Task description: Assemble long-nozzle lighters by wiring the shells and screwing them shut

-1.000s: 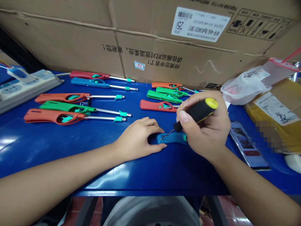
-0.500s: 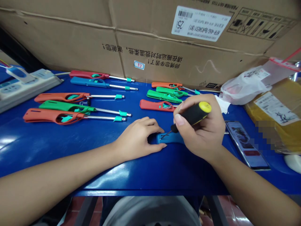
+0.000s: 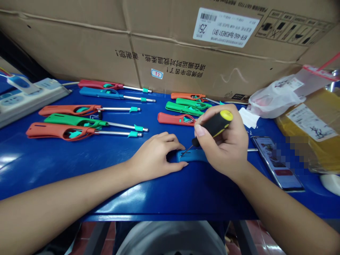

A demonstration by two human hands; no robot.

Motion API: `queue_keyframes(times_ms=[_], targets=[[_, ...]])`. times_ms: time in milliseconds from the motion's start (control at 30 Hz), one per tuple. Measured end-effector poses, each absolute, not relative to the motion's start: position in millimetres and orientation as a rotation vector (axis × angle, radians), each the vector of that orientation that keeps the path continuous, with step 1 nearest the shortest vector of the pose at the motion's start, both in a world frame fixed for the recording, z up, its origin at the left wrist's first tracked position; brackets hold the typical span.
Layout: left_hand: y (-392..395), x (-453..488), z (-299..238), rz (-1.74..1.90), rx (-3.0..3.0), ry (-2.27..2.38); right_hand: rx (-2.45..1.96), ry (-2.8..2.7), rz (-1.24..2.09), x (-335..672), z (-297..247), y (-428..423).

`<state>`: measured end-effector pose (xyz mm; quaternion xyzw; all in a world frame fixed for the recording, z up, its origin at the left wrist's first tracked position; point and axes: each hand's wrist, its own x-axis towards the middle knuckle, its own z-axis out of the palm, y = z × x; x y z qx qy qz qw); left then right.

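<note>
A blue stick lighter [image 3: 195, 155] lies flat on the blue table, its handle end towards the left. My left hand [image 3: 156, 156] grips that end between thumb and fingers. In my right hand [image 3: 228, 145] is a screwdriver [image 3: 215, 124] with a black and yellow handle, held at a slant. Its thin tip touches the top of the lighter's handle close to the left end. The middle of the lighter is hidden behind my right hand, and a bit of its metal tube shows beyond.
Several stick lighters [image 3: 61, 131] lie at the left, and more lighters [image 3: 175, 118] at the centre back. A cardboard box [image 3: 92, 53] stands behind. At the right are a phone [image 3: 278, 163], a plastic bag [image 3: 271, 99] and a taped parcel [image 3: 318, 141]. A power strip [image 3: 32, 97] sits far left.
My right hand has shifted slightly left and tilted the screwdriver handle a little that way. The tip stays at the lighter's left end. My left hand has not moved.
</note>
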<state>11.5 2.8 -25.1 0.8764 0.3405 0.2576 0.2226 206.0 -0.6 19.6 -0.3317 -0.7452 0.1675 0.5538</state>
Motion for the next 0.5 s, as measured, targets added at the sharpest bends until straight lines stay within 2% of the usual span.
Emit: queue_keyframes(times_ms=[500], targets=[[2.8,11.0,-24.2,0.708,2.421,0.942,-0.784,-1.725,0.344,207.7,18.8,0.9]])
